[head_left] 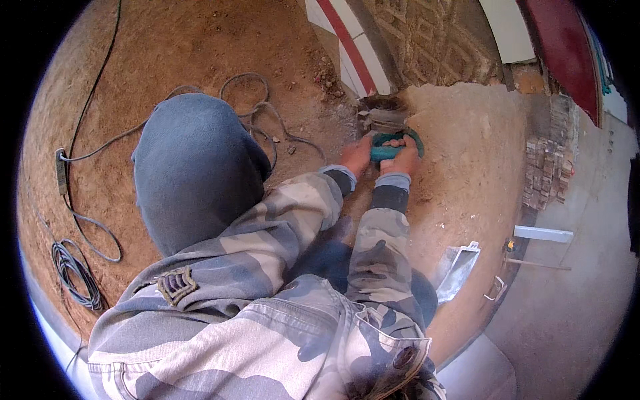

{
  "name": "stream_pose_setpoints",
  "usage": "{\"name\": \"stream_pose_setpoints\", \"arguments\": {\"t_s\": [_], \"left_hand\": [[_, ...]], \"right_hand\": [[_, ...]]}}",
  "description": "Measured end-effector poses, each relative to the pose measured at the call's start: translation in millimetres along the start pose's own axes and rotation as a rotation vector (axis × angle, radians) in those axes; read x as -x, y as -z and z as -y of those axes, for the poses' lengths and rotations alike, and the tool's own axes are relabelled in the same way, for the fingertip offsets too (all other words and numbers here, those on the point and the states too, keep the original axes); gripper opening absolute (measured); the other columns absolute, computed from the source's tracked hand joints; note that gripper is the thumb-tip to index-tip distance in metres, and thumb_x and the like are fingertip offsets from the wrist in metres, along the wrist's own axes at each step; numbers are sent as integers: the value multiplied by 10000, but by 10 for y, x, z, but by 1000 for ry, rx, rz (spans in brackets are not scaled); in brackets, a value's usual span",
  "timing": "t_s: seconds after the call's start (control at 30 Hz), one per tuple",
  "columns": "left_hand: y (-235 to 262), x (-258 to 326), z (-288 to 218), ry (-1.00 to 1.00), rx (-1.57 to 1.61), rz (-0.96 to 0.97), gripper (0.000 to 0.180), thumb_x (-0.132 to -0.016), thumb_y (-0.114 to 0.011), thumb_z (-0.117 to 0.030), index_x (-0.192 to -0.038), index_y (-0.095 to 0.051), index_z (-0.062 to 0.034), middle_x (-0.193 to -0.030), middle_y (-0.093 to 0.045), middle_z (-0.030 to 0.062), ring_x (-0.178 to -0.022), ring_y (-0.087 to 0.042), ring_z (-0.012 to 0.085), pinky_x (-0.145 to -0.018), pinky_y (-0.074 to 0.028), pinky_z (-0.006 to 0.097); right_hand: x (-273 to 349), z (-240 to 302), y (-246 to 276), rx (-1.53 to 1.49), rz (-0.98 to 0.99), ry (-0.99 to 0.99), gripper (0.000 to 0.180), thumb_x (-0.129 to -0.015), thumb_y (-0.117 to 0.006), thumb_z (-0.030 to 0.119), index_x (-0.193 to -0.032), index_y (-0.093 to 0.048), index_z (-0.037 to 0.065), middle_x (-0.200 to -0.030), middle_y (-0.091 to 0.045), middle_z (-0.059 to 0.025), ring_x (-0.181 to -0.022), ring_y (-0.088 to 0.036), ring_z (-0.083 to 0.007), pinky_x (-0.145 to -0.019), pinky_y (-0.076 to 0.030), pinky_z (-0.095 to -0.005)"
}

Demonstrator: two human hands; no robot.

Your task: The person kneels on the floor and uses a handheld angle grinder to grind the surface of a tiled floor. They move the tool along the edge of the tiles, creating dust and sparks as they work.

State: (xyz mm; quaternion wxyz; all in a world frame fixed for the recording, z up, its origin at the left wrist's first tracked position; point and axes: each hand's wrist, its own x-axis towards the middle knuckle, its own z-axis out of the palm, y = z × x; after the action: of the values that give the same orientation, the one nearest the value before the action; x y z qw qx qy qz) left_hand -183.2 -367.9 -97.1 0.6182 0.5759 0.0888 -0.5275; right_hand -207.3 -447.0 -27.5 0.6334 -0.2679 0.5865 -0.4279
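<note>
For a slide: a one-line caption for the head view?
Both hands, left hand and right hand, grip a green power tool on dusty ground.

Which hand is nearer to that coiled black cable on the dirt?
Left. The left hand grips the teal power tool on the side toward the coiled black cable; the right hand grips it farther away.

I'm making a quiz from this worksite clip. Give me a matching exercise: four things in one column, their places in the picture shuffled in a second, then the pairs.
Things:
1. green power tool
2. coiled cable
3. stacked small bricks
4. metal trowel

Places:
A. lower left, on the dirt
B. right of centre, beside the camouflage sleeve
C. upper middle, gripped by left hand and right hand
D. far right, by the pavement edge

Pairs: 1-C, 2-A, 3-D, 4-B
</note>
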Motion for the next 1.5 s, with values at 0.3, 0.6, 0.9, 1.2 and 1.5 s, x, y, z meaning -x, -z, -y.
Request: {"name": "stream_pose_setpoints", "arguments": {"t_s": [0.3, 0.6, 0.9, 1.2, 1.5], "left_hand": [[194, -270, 133, 82, 43, -9, 591, -923, -403, -459, -924, -664, 72, -776, -647, 272, -692, -657, 363, -617, -460, 467], [-112, -76, -12, -105, 34, -80, 588, -905, -430, -456, -900, -655, 87, -766, -645, 258, -780, -659, 364, -682, -453, 465], [52, 152, -279, 34, 104, -18, 521, -898, -483, -409, -867, -641, 87, -738, -637, 216, -682, -585, 300, -668, -432, 443], [-94, -92, 38, 28, 53, -59, 586, -913, -428, -470, -927, -663, 67, -862, -660, 290, -843, -658, 410, -750, -453, 472], [-61, -16, -172, 142, 154, 8, 589, -895, -476, -452, -868, -642, 113, -752, -647, 237, -720, -640, 318, -676, -458, 452]], "right_hand": [[1, -221, -188, 58, 5, -43, 185, -868, -579, 45, -730, -456, 57, -610, -460, -73, -515, -487, -212, -496, -460, -400], [39, 169, -144, 16, 32, -57, 172, -878, -570, 46, -740, -468, 58, -641, -464, -71, -532, -490, -212, -492, -449, -394], [-7, 34, -136, 132, 54, 3, 199, -876, -568, 64, -714, -453, 67, -612, -467, -87, -525, -485, -231, -530, -465, -399], [137, 170, -178, 134, -19, -2, 157, -863, -563, 39, -734, -476, 57, -605, -464, -88, -527, -499, -234, -517, -464, -388], [-23, 128, -154, 18, 19, -56, 153, -870, -562, 29, -750, -468, 44, -647, -459, -75, -551, -493, -213, -522, -459, -388]]}}
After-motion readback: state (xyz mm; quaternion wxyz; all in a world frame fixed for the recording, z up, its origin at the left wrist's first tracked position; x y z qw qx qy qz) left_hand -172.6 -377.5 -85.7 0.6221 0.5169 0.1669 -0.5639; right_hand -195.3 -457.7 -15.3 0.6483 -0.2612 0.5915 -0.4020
